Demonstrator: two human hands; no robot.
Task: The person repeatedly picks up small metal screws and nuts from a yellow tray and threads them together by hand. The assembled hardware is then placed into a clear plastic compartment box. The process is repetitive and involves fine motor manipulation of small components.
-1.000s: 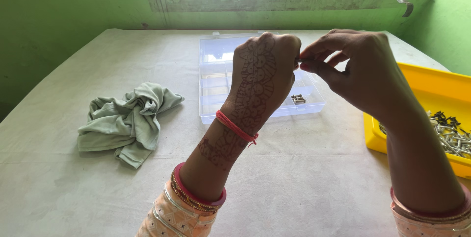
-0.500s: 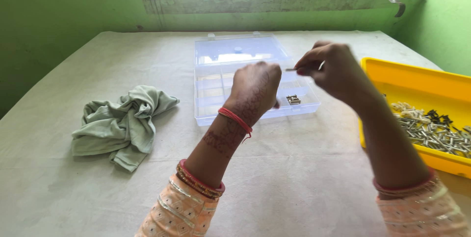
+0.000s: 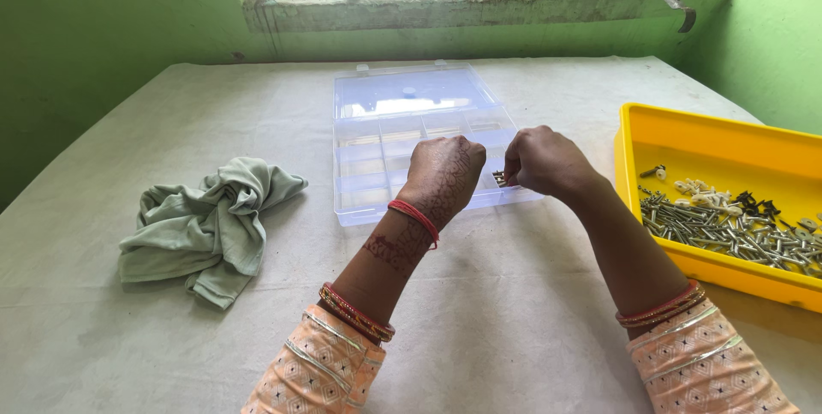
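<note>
My left hand (image 3: 445, 176) is curled into a loose fist over the front of a clear plastic compartment box (image 3: 377, 166); I see nothing in it. My right hand (image 3: 541, 161) hovers low over the box's front right compartment, fingertips pinched together on a small screw right beside a few small screws (image 3: 498, 178) lying there. The box's lid (image 3: 402, 89) lies open flat behind it.
A yellow bin (image 3: 728, 136) at the right holds several long screws (image 3: 728, 230), white plugs and dark fasteners. A crumpled pale green cloth (image 3: 210, 226) lies at the left. The table (image 3: 514, 320) has a pale cover; green walls and a window ledge stand behind.
Both hands have come down from in front of my face to the box. My right hand carried a thin screw down to the front right compartment.
</note>
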